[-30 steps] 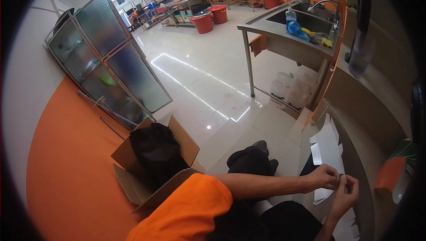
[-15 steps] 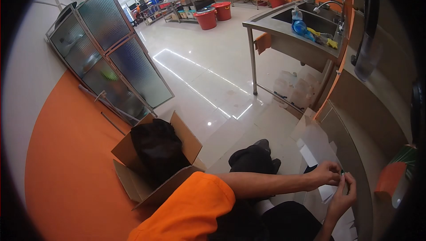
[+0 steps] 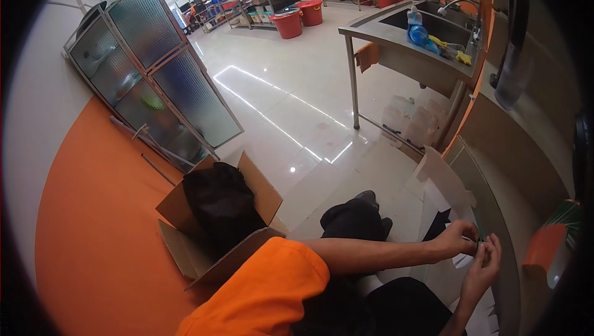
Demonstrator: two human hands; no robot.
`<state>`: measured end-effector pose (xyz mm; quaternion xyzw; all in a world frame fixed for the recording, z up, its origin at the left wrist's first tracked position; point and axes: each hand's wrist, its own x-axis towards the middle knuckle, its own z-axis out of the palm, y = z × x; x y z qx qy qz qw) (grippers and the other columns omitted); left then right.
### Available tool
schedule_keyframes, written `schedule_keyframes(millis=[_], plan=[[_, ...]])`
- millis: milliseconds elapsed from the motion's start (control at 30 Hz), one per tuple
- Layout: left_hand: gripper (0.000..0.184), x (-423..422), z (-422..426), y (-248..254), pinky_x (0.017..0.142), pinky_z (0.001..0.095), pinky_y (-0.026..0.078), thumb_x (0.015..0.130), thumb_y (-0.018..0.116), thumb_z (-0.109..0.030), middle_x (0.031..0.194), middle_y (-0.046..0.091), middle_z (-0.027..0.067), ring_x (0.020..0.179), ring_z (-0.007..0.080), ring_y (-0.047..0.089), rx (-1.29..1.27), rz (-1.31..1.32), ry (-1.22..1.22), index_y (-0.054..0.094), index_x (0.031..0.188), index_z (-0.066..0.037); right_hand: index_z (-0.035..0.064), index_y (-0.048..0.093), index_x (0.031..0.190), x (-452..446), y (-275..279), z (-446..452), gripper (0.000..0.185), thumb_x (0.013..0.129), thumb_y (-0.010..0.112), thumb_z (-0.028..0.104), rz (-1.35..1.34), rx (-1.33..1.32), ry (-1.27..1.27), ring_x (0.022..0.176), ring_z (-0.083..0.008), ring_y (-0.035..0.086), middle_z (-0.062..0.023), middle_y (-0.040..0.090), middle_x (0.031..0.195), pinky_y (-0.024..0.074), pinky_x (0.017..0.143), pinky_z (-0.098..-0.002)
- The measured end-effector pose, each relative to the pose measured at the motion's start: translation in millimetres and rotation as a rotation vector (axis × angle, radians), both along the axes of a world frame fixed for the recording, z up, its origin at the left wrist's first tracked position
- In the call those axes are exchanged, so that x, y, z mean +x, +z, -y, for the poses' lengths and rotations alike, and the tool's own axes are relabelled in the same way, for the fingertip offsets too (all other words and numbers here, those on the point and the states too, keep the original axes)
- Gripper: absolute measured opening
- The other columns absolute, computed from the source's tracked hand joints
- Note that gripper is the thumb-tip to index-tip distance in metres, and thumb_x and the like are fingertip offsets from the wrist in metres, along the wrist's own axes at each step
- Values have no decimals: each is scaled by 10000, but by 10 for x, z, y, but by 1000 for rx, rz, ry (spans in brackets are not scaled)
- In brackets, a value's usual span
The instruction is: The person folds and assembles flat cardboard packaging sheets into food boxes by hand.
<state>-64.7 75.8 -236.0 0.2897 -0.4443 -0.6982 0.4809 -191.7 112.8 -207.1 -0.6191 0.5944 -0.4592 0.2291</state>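
Over on the right, my left hand [image 3: 459,239] and my right hand [image 3: 484,264] meet with pinched fingertips. Between them is a thin dark green strip [image 3: 479,228], too small to identify. My left arm reaches across my lap in an orange sleeve [image 3: 266,286]. Just beyond the fingers, white folded paper or card [image 3: 447,181] leans by the low wall. Something dark [image 3: 438,224] lies beside it, partly hidden by my left hand.
An open cardboard box [image 3: 263,190] with a black bag [image 3: 223,206] stands on my left. Behind it is a glass-doored cabinet [image 3: 198,94]. Ahead right is a steel sink [image 3: 365,30] with plastic jugs [image 3: 411,116] below. Red bins [image 3: 288,25] stand farther off.
Both hands have shifted slightly, and more of the green strip shows above the fingertips. The white paper or card near them has changed position a little.
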Motion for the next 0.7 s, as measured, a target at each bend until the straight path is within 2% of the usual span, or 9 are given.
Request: schedule_keyframes(millis=[200,400,600,700], plan=[[184,2,16,2,798,283,503,775,651,-32,966,613,121,882,163,608,-30,-47,1,574,918,56,-89,573,895,-54,-17,52,110,874,496,-14,82,35,31,1195,-305,471,-197,436,1310,426,964,-390],[229,42,37,44,852,299,507,814,620,-32,1046,589,120,940,181,609,-13,-122,-53,569,1015,64,-78,589,903,-54,77,53,112,866,511,-7,155,77,73,1140,-267,514,-189,447,1310,442,928,-367],[254,46,81,105,887,308,510,850,588,-51,1081,581,129,948,182,611,6,-193,-126,558,1065,80,-31,574,1007,-101,44,53,160,859,520,-8,180,-29,96,1110,-257,530,-174,504,1233,444,913,-358],[271,41,97,123,878,307,515,867,576,-76,1062,591,134,949,178,610,7,-177,-155,556,1083,86,-31,508,1104,-142,-14,73,227,879,518,4,111,-42,57,1109,-236,530,-162,515,1209,415,946,-343]])
